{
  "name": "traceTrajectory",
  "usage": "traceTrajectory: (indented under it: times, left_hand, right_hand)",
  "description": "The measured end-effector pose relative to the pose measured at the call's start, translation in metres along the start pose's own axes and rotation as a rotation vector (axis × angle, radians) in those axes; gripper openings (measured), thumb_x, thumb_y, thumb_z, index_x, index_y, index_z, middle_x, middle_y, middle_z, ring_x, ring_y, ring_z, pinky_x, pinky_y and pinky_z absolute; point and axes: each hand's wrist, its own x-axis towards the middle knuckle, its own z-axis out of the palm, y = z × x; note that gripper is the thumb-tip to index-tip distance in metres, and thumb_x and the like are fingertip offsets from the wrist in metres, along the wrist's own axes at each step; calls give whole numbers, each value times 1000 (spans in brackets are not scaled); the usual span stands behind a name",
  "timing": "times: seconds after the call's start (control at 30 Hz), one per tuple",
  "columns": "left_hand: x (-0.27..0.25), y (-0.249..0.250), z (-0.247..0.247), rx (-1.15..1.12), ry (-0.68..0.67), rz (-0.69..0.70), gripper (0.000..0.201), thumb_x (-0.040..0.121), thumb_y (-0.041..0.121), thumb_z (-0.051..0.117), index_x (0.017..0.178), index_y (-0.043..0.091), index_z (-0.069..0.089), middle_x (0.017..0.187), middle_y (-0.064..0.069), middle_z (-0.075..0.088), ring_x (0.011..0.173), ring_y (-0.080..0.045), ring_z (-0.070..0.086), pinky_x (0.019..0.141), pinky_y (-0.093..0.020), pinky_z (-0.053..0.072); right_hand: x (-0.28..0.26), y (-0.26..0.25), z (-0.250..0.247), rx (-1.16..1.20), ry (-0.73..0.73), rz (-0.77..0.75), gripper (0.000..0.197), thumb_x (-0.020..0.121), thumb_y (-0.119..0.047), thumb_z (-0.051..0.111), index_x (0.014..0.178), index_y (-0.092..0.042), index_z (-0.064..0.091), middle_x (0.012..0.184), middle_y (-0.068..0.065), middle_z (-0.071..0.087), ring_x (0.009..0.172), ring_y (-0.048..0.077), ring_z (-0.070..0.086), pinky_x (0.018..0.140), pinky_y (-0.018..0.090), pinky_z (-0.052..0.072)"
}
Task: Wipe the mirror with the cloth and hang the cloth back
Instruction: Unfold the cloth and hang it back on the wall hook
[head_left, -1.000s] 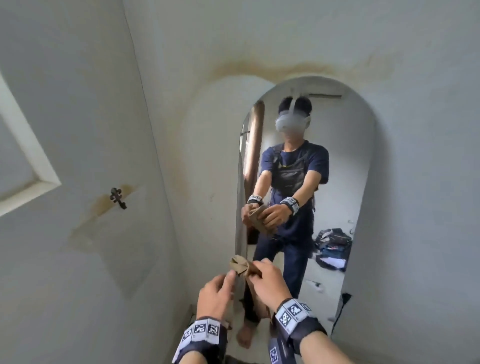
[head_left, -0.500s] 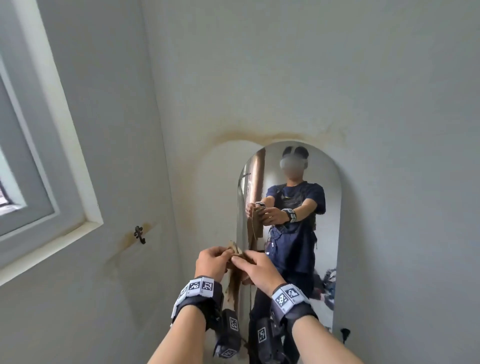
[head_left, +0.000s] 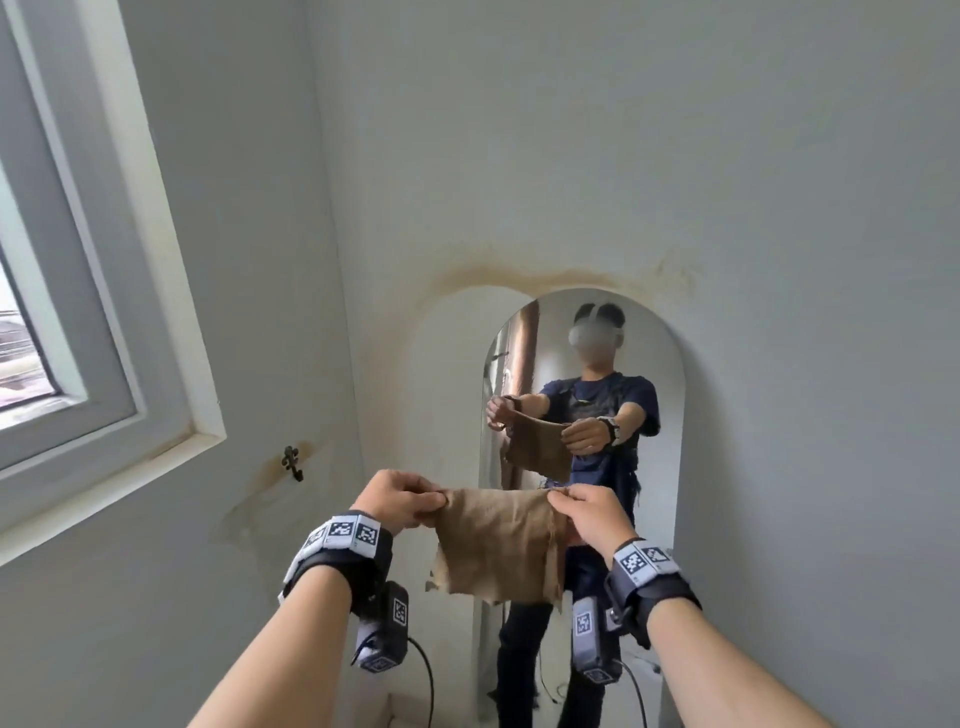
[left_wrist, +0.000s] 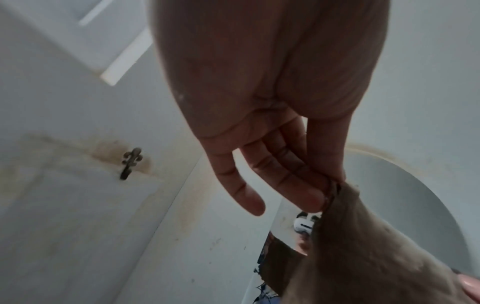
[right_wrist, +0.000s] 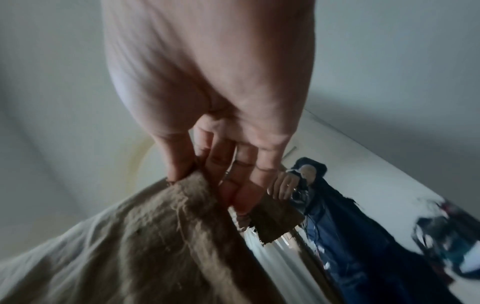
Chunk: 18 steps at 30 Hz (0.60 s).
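A frayed brown cloth hangs spread out between my two hands in front of the arched mirror. My left hand pinches its upper left corner and my right hand pinches its upper right corner. In the left wrist view thumb and fingers clamp the cloth edge. In the right wrist view the thumb and forefinger nip the cloth corner. A small dark metal hook sits on the left wall, left of my left hand, and shows again as the hook in the left wrist view.
A white-framed window fills the upper left wall, its sill just above the hook. The mirror stands in the room corner against the stained white wall. It reflects a person holding the cloth. Cables hang from both wrist cameras.
My hands have moved apart and pulled the bunched cloth open into a flat sheet. The head view has tilted upward, so the window and hook now show more fully.
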Motion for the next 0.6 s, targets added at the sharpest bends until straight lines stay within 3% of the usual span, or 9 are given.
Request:
traceTrajectory:
  times: [0.03, 0.1, 0.13, 0.2, 0.3, 0.4, 0.53, 0.6]
  left_hand:
    - [-2, 2, 0, 57, -35, 4, 6, 80, 5, 72, 75, 8, 74, 72, -15, 69, 67, -25, 66, 80, -40, 54]
    - [-3, 9, 5, 87, -43, 30, 6, 81, 6, 72, 75, 8, 74, 74, -15, 69, 68, -24, 66, 80, -38, 55]
    - [-4, 13, 9, 81, -39, 42, 5, 81, 7, 73, 75, 8, 74, 74, -14, 69, 69, -23, 66, 79, -36, 56]
    - [-4, 20, 18, 67, -53, 59, 7, 81, 7, 73, 74, 8, 72, 70, -9, 68, 63, -17, 65, 70, -27, 58]
    - [-6, 27, 29, 64, -96, 59, 7, 82, 7, 72, 75, 6, 72, 60, -2, 68, 52, -8, 64, 56, -18, 53]
    - [-8, 29, 30, -26, -121, 36, 7, 84, 7, 71, 83, 0, 72, 68, -12, 72, 58, -16, 69, 59, -21, 56]
    - [-10, 17, 16, -142, -100, -14, 17, 79, 10, 76, 89, -4, 73, 87, -22, 74, 76, -27, 72, 75, -30, 60]
    - [-11, 7, 7, -164, -84, -42, 14, 78, 11, 77, 85, 0, 75, 88, -21, 73, 76, -26, 70, 74, -29, 59]
  right_hand:
    - [-4, -6, -1, -40, -22, -5, 53, 72, -49, 67, 84, 2, 66, 71, 5, 64, 71, 21, 62, 74, 39, 54]
    - [-13, -18, 0, -118, 11, -32, 17, 81, -29, 69, 88, -14, 66, 78, 1, 67, 83, 20, 64, 77, 33, 51]
    - [-19, -26, 3, -116, 40, -64, 13, 83, -24, 70, 93, -20, 63, 80, -2, 66, 85, 18, 64, 77, 29, 48]
    - [-27, -40, 9, -57, 8, -161, 14, 81, -26, 72, 91, -19, 66, 81, -3, 67, 83, 16, 64, 77, 28, 50]
    - [-38, -62, 23, 23, -277, -213, 26, 79, -34, 75, 89, -10, 73, 79, 3, 72, 71, 16, 66, 70, 29, 54]
    - [-43, -74, 36, 76, -339, -196, 33, 77, -31, 79, 91, -2, 70, 75, 10, 71, 65, 18, 63, 63, 27, 51]
    - [-42, -79, 47, 50, -334, -238, 16, 79, -14, 77, 88, -2, 71, 76, 16, 71, 62, 15, 62, 60, 21, 51]
    - [-38, -80, 51, -9, -340, -260, 10, 81, -11, 74, 88, -3, 73, 76, 13, 72, 61, 11, 63, 61, 21, 52]
